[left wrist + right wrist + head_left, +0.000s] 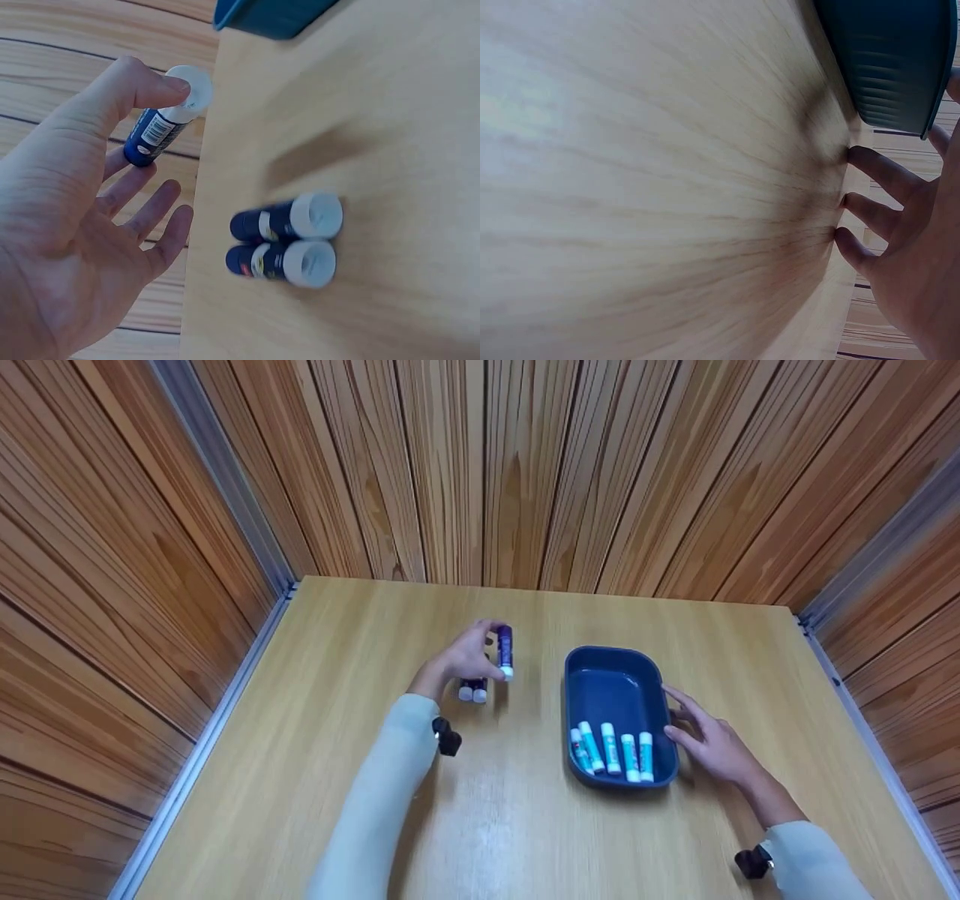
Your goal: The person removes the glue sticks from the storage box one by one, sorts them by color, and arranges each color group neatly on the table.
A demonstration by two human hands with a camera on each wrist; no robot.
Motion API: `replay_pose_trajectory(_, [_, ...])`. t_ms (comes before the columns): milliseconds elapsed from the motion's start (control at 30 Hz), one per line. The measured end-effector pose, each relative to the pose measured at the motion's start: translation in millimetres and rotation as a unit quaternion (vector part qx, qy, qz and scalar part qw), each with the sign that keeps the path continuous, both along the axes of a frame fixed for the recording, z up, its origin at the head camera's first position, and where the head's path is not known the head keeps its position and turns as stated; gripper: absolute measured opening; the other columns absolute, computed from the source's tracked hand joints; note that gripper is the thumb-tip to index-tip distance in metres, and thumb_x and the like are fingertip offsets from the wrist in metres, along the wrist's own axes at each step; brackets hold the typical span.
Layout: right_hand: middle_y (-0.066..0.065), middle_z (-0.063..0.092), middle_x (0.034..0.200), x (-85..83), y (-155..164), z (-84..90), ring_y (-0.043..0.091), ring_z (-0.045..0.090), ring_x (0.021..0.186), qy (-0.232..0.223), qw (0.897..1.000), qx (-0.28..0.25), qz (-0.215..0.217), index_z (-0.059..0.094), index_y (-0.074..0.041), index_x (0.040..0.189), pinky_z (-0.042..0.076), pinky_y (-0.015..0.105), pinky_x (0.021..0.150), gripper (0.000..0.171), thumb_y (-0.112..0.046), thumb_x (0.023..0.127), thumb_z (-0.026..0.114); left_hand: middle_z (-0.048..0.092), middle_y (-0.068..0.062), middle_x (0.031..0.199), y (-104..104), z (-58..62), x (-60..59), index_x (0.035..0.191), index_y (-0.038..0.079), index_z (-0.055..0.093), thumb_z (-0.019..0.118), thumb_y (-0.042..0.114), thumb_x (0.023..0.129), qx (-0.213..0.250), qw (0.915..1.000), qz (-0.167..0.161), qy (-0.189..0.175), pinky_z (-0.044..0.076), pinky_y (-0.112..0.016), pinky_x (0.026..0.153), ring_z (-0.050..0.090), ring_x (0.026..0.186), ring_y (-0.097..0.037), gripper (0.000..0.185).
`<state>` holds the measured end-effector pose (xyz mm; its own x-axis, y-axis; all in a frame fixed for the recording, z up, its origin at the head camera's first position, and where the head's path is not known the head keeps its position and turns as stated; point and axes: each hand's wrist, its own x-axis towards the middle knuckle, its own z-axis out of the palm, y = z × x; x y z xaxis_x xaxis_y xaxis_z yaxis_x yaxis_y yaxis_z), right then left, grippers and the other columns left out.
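Note:
My left hand (472, 654) pinches a dark blue stick with a white cap (505, 651) between thumb and fingers, lifted just off the wooden table. In the left wrist view the thumb presses on the cap end of that stick (166, 120). Two more dark blue sticks (472, 691) lie side by side on the table below the hand, and their white caps (311, 238) face the left wrist camera. A dark blue tray (611, 682) holds several teal sticks (613, 748) at its near end. My right hand (705, 739) rests flat beside the tray, straight fingers (870, 169) touching its right rim.
The light wooden table (510, 825) is boxed in by wood-panelled walls at the back and both sides, with metal strips along the side edges. The tray's ribbed outer wall (889, 60) fills the top of the right wrist view.

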<state>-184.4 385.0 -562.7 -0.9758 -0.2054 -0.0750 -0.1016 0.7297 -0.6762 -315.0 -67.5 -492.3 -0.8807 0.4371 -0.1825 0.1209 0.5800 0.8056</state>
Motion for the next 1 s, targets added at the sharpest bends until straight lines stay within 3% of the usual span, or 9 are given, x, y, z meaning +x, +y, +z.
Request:
replay_pose_trajectory(367, [0.032,0.047,0.173,0.3,0.7,-1.3,0.060,0.047,0.159,-0.005,1.000,0.000,-0.001,0.018,-0.031,0.182,0.033,0.086,0.125,0.075,-0.044,0.119,0.056,0.037,-0.014,0.179,-31.4,-4.4,-0.5,0.176,0.020,0.033,0.089,0.010,0.096,0.000,0.9989,0.040,-0.025,0.043,-0.060,0.135,0.041,0.167,-0.043,0.097])
replay_pose_trajectory(700, [0.030,0.046,0.175,2.1,1.2,-1.6,0.059,0.048,0.160,-0.006,1.000,0.000,0.000,0.017,-0.034,0.182,0.035,0.084,0.124,0.076,-0.045,0.118,0.056,0.037,-0.015,0.180,-49.9,-9.8,-0.3,0.176,0.016,0.033,0.087,0.003,0.095,-0.008,0.9979,0.058,-0.029,0.043,-0.059,0.136,0.041,0.168,-0.043,0.098])
replay_pose_trajectory(833, [0.030,0.046,0.175,1.4,0.5,-0.8,0.059,0.048,0.160,-0.004,1.000,-0.003,0.000,0.019,-0.033,0.182,0.035,0.084,0.125,0.075,-0.043,0.118,0.057,0.037,-0.015,0.179,-52.6,-15.5,0.2,0.175,0.015,0.034,0.088,0.002,0.092,-0.012,0.9979,0.060,-0.020,0.042,-0.058,0.136,0.041,0.167,-0.043,0.100])
replay_pose_trajectory(1000, [0.031,0.045,0.176,0.2,-0.4,-0.8,0.060,0.047,0.160,-0.006,1.000,-0.010,0.002,0.019,-0.031,0.182,0.034,0.085,0.125,0.075,-0.043,0.118,0.057,0.037,-0.015,0.177,-55.3,-27.4,1.8,0.175,0.014,0.034,0.090,0.004,0.090,-0.048,0.9973,0.054,-0.009,0.041,-0.056,0.137,0.044,0.166,-0.041,0.103])
